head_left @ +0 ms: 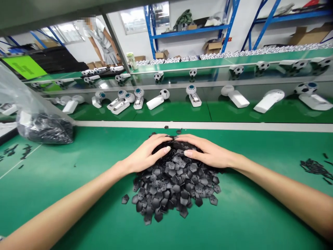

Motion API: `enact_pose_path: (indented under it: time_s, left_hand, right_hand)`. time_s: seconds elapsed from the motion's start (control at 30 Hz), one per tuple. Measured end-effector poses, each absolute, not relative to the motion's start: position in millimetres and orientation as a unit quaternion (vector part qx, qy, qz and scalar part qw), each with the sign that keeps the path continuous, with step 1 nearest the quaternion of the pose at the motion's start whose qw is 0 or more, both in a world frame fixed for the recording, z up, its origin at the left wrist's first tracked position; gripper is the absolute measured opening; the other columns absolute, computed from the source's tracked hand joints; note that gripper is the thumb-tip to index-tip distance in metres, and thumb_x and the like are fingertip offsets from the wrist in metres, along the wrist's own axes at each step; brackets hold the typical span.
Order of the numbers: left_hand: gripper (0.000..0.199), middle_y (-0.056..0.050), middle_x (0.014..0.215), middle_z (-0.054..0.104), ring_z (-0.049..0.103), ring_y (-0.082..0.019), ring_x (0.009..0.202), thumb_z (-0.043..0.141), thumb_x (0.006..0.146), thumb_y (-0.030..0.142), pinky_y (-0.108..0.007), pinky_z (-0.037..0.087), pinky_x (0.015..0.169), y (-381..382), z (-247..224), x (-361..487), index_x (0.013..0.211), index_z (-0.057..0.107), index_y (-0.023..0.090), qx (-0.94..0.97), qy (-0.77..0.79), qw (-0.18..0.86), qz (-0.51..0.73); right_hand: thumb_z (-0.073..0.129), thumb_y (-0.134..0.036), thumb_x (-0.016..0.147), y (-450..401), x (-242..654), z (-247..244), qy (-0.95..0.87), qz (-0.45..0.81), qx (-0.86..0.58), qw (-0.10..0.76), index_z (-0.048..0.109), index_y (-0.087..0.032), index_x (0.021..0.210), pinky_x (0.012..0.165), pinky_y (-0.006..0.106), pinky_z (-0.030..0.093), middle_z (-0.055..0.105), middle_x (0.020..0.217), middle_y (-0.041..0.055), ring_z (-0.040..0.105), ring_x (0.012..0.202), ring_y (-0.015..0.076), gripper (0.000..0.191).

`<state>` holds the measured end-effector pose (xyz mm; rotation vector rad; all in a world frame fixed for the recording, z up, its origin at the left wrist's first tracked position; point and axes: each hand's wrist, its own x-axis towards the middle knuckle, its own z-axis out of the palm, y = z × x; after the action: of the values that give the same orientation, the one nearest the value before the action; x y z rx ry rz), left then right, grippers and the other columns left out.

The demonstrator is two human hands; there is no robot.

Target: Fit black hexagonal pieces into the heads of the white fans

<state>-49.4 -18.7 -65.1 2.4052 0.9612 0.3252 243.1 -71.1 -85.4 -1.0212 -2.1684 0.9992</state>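
Observation:
A heap of small black pentagon-shaped pieces lies on the green work surface in front of me. My left hand rests against the far left side of the heap, its fingers stretched out and the thumb apart. From the other side, my right hand curves round the far right edge with its fingers extended too. The fingertips of both hands nearly meet at the back of the heap. Under the palms, some pieces are hidden. A single pentagon piece lies apart at the near left.
A clear plastic bag with black parts stands at the left. Thin black strips lie at the right. Beyond a pale rail, white devices with football-patterned heads sit on a green belt. A person stands at the back left.

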Motion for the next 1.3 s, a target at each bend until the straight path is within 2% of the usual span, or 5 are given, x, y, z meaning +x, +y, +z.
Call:
enact_pose_path:
  time_s: [0.13,0.23,0.4,0.63,1.3]
  left_hand:
    - [0.082,-0.014,0.182,0.029,0.027,-0.045,0.168,0.060,0.095,0.075,-0.073,0.024,0.135,-74.0,-62.0,-57.5,0.165,0.048,0.033,0.929,0.318,0.117,0.149]
    - [0.090,-0.015,0.181,0.029,0.021,-0.041,0.170,0.060,0.092,0.077,-0.075,0.018,0.136,-123.6,-69.8,-52.9,0.166,0.047,0.029,0.969,0.186,0.007,0.160]
    - [0.062,-0.010,0.173,0.048,0.041,-0.036,0.162,0.056,0.103,0.055,-0.064,0.038,0.132,-148.7,-81.3,-39.1,0.157,0.059,0.027,0.989,0.105,-0.030,0.098]
    - [0.034,-0.003,0.152,0.070,0.055,-0.026,0.150,0.055,0.110,0.036,-0.057,0.019,0.141,-106.1,-82.6,-49.9,0.137,0.072,0.025,0.988,0.001,-0.007,0.155]
    - [0.021,-0.013,0.132,0.081,0.074,-0.024,0.129,0.064,0.103,0.024,-0.049,0.029,0.139,-15.1,-65.0,-179.6,0.120,0.076,0.021,0.972,0.013,-0.178,0.152]
  right_hand:
    - [0.066,-0.074,0.099,-92.5,264.1,-86.3,-0.805,0.349,-0.408,0.252,0.042,-0.033,0.170,0.135,0.066,0.026,0.031,0.182,0.0109,0.029,0.168,0.0386,0.086]
    - [0.064,-0.075,0.099,-93.5,275.0,-89.9,-0.799,0.331,-0.439,0.243,0.040,-0.033,0.171,0.134,0.070,0.023,0.025,0.184,0.0111,0.023,0.169,0.0400,0.086]
    - [0.049,-0.076,0.105,-55.2,254.6,-91.5,-0.804,0.329,-0.429,0.248,0.049,-0.030,0.166,0.138,0.063,0.016,0.026,0.184,0.0099,0.021,0.171,0.0354,0.077]
    - [0.052,-0.070,0.108,-16.4,207.9,-92.1,-0.850,0.338,-0.337,0.224,0.058,-0.028,0.159,0.136,0.059,0.028,0.047,0.174,0.0110,0.042,0.163,0.0323,0.067]
    - [0.054,-0.029,0.114,45.7,67.8,-96.8,-0.891,0.343,-0.175,0.242,0.070,-0.015,0.142,0.122,0.040,0.049,0.070,0.151,0.0146,0.066,0.141,0.0251,0.035]
